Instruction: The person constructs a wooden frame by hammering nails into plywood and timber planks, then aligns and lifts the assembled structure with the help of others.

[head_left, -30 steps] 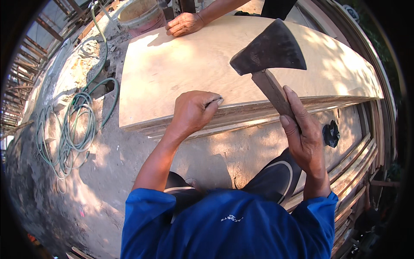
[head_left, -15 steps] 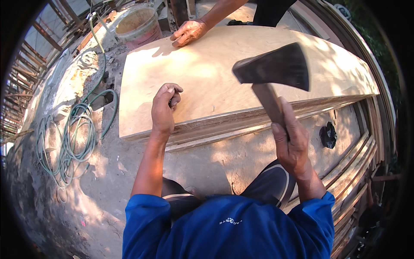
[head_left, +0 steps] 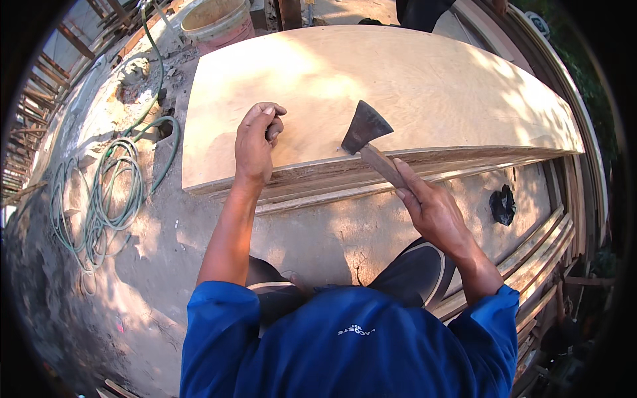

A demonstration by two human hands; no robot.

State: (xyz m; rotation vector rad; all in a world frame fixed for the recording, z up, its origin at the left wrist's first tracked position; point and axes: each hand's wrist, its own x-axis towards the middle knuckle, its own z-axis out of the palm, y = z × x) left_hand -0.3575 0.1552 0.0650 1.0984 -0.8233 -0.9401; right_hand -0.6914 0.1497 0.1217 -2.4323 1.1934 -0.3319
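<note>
My right hand [head_left: 424,205] grips the wooden handle [head_left: 381,166] of an axe; its dark steel head [head_left: 368,126] is low at the near edge of a broad plywood sheet [head_left: 464,93]. My left hand [head_left: 255,139] hovers over the sheet left of the axe, fingers curled around something small and dark that I cannot make out. Beneath the sheet, layered wooden edges [head_left: 305,186] show along the near side. Whether the axe head touches the wood is hard to tell.
A co-worker's dark-clad leg [head_left: 415,13] stands beyond the sheet. Also around are a pale bucket [head_left: 219,23], a coiled green hose [head_left: 106,199] on the rough ground, a crumpled black object [head_left: 502,205], long timbers [head_left: 541,259] at right and upright poles [head_left: 33,113] at far left.
The raised axe has come down to the near edge. My left hand moved up-left from that edge, where a small nail showed upright. The co-worker's hand has left the sheet.
</note>
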